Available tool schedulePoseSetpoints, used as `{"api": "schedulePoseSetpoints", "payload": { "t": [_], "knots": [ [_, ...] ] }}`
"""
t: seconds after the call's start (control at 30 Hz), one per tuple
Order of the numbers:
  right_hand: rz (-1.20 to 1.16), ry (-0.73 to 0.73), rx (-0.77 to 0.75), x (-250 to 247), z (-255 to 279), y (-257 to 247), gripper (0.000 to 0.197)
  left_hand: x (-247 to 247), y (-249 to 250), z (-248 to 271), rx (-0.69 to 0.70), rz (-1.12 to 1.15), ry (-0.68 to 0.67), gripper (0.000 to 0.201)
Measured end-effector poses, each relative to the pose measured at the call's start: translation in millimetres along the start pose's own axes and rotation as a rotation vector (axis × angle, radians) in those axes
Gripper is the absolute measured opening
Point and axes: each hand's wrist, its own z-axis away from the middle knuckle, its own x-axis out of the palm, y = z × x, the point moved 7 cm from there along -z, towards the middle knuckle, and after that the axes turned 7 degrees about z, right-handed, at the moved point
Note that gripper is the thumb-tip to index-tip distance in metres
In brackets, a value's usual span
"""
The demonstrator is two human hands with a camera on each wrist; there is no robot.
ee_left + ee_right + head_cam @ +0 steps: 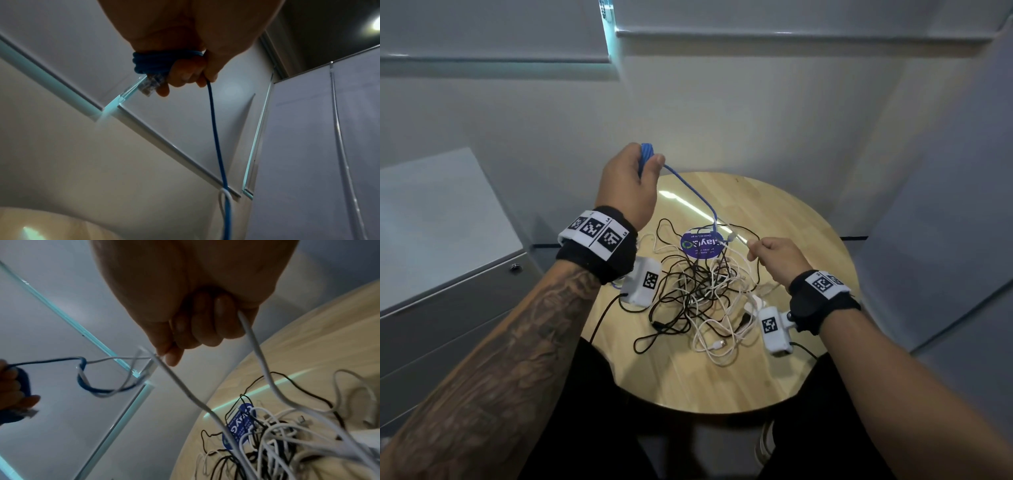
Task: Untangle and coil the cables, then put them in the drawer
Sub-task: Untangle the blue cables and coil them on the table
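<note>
My left hand (633, 171) is raised above the far left of the round wooden table (808, 219), gripping a blue cable (690, 186) wound in several turns around its fingers (156, 64); a clear plug sticks out beside them. The blue cable's free run slopes down and hooks through a white cable (736, 236) over the table. My right hand (770, 251) pinches that white cable (180, 386) above the table's right side. Below lies a tangle of black and white cables (702, 291).
A purple round sticker (702, 245) sits on the table under the tangle. A grey drawer cabinet (448, 240) with a lock stands at the left, its drawers closed. White walls and a partition enclose the table closely.
</note>
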Motion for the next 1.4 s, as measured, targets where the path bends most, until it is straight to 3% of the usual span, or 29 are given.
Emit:
{"api": "schedulePoseSetpoints", "payload": {
  "t": [0.27,0.4,0.5,0.67,0.77,0.83,0.93,1.0,1.1,1.17,1.23,1.4],
  "knots": [
    [0.224,-0.089,0.107,7.2,-6.7,15.7,0.039,8.0,-25.9,16.7,-0.091,-0.072,0.012,0.032],
    [0.332,-0.125,0.226,7.0,-3.8,58.0,0.033,-20.5,-26.2,-1.3,-0.096,-0.067,0.145,0.027],
    [0.293,-0.115,0.221,8.4,3.4,73.0,0.037,-23.2,-21.9,-17.1,-0.096,-0.17,-0.007,0.024],
    [0.193,-0.011,0.111,5.5,-2.5,46.1,0.033,18.3,-21.8,1.1,-0.13,-0.23,-0.319,0.024],
    [0.155,0.239,-0.089,-13.5,3.2,7.2,0.035,42.0,-23.1,22.6,-0.17,-0.199,-0.481,0.023],
    [0.093,0.395,-0.387,-26.2,18.5,-39.9,0.049,54.9,-24.2,34.3,-0.193,-0.119,-0.559,0.023],
    [0.254,0.405,-0.802,-25.3,43.1,-103.3,0.059,68.5,-18.3,54.2,-0.339,0.197,-0.639,0.026],
    [0.277,0.342,-0.933,-19.4,47.8,-122.7,0.038,73.7,-6.6,64.8,-0.448,0.471,-0.699,0.026],
    [0.117,0.307,-0.872,-28.9,42.7,-123.7,0.011,67.0,2.2,69.0,-0.552,0.749,-0.745,0.027],
    [-0.126,0.216,-0.697,-38.5,37.8,-119.5,0.014,60.5,1.3,70.3,-0.6,0.867,-0.754,0.033],
    [-0.406,0.03,-0.518,-33.6,37.2,-119.8,0.015,59.0,0.8,73.9,-0.634,0.943,-0.756,0.038],
    [-0.302,-0.101,-0.42,-5.4,46.0,-120.5,0.022,62.1,13.4,77.1,-0.733,1.224,-0.711,0.044]
  ]
}}
